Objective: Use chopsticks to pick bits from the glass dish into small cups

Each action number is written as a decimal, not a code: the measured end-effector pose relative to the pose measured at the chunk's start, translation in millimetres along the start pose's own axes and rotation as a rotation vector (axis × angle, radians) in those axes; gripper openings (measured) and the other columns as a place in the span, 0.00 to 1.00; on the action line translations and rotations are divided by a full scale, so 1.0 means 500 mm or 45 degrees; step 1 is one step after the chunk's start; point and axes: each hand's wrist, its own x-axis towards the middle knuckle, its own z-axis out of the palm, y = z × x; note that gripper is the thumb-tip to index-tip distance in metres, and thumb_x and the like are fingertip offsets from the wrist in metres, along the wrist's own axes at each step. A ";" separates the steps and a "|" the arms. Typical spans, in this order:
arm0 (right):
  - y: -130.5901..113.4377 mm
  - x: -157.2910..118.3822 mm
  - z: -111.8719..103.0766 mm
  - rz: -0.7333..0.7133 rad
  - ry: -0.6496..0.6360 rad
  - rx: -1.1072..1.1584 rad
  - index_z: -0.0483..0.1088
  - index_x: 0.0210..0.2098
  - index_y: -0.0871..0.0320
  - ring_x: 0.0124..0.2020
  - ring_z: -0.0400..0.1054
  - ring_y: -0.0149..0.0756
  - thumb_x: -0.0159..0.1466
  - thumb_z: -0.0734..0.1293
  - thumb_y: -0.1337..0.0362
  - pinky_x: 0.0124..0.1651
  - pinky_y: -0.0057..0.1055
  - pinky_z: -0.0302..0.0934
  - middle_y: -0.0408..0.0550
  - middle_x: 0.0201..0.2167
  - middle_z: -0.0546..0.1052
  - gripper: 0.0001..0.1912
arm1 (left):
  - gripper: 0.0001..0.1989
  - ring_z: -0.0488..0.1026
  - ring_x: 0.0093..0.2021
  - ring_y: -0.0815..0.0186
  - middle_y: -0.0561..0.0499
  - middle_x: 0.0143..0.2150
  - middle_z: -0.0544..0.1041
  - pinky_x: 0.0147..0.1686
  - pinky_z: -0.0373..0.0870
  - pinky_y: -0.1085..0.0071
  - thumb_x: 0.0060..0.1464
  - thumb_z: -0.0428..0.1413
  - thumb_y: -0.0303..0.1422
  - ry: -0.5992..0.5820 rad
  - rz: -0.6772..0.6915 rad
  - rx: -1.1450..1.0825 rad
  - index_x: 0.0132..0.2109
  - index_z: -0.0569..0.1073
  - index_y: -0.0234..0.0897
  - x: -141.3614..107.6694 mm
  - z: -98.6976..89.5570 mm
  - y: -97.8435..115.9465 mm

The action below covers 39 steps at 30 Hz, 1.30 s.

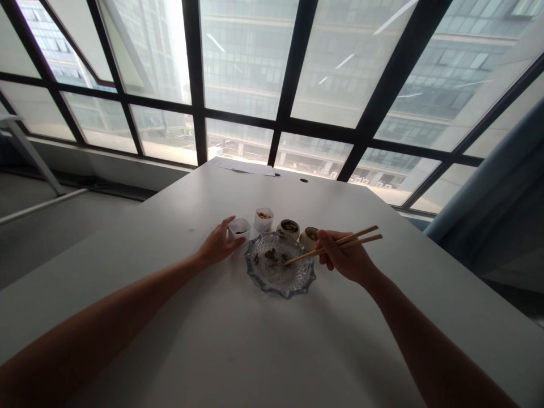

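Observation:
A scalloped clear glass bowl (280, 282) holds several small dark pieces (271, 255). My right hand (345, 256) grips a pair of wooden chopsticks (361, 239), their tips down inside the bowl among the pieces. Around the left white cup (239, 229), which has a little dark matter in it, my left hand (219, 243) is curved with thumb and fingers. Behind the bowl stand a white cup with brownish bits (264, 220), a round pale container with dark contents (289, 228) and another round container (310, 238), partly hidden by my right hand.
The white table (255, 351) extends toward large dark-framed windows. Papers (249, 168) lie at its far edge, near two dark round holes. A blue curtain (480, 181) hangs at the right. A white metal frame (34, 156) stands at the left.

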 end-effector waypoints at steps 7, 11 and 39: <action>0.003 0.004 -0.007 0.102 0.068 0.062 0.69 0.21 0.59 0.08 0.60 0.28 0.59 0.64 0.33 0.10 0.22 0.53 0.45 0.10 0.70 0.34 | 0.38 0.75 0.54 0.48 0.36 0.56 0.76 0.54 0.70 0.51 0.53 0.58 0.49 -0.006 -0.011 -0.001 0.65 0.61 0.33 0.001 -0.004 0.008; 0.017 0.017 -0.015 0.165 0.256 0.213 0.69 0.21 0.60 0.07 0.60 0.30 0.56 0.66 0.32 0.09 0.24 0.52 0.46 0.10 0.70 0.34 | 0.39 0.75 0.54 0.49 0.35 0.56 0.76 0.55 0.70 0.51 0.52 0.58 0.48 -0.011 -0.015 -0.020 0.65 0.61 0.32 0.000 -0.005 0.012; 0.006 -0.001 -0.016 -0.025 0.116 -0.051 0.71 0.22 0.60 0.10 0.61 0.28 0.64 0.63 0.37 0.12 0.23 0.54 0.46 0.12 0.71 0.32 | 0.37 0.73 0.57 0.48 0.35 0.58 0.74 0.57 0.69 0.51 0.53 0.58 0.48 -0.023 0.009 -0.015 0.65 0.62 0.34 0.000 -0.006 0.009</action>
